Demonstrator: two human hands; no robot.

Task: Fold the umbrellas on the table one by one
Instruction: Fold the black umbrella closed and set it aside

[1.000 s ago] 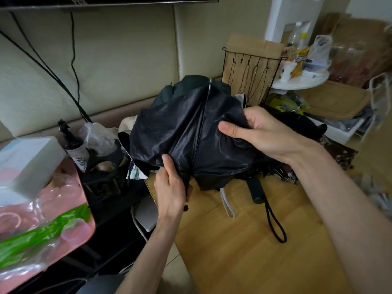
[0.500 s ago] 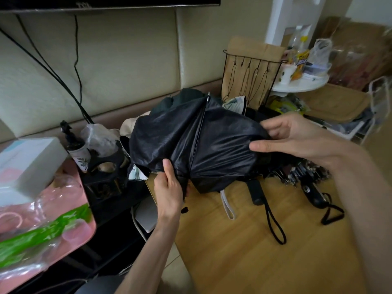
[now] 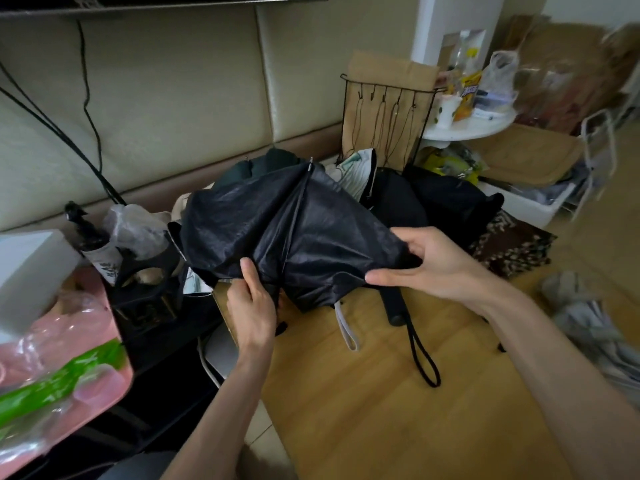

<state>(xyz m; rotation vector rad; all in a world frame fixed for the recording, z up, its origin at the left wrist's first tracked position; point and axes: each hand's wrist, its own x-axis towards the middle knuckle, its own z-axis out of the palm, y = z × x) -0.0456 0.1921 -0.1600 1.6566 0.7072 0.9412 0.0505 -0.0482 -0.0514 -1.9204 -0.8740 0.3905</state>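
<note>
Head view, looking down on the black umbrella (image 3: 294,237), held up half-collapsed over the far-left end of the desk (image 3: 381,427), just in front of a heap of other dark umbrellas (image 3: 450,206). Gripped low at the hem by the left hand (image 3: 252,306), curled tight round a bunch of cloth and what looks like a rib end. Nipped at the right-hand fold by the right hand (image 3: 429,268), cloth caught between its fingers (image 3: 384,280), panel stretched between the two grips. Down on the wood just beneath, the handle (image 3: 394,306), wrist loop (image 3: 424,362) trailing toward the camera. Looks light, thin and slick, so likely to slide out of a loose pinch. Probably stiff only along the ribs, with one bare tip (image 3: 310,163) poking up at the top. Best taken by the panel edges midway between ribs, pleating each flap round the shaft, then wrapped and held firm before reaching for the strap. Worth keeping skin clear of the rib joints.
</note>
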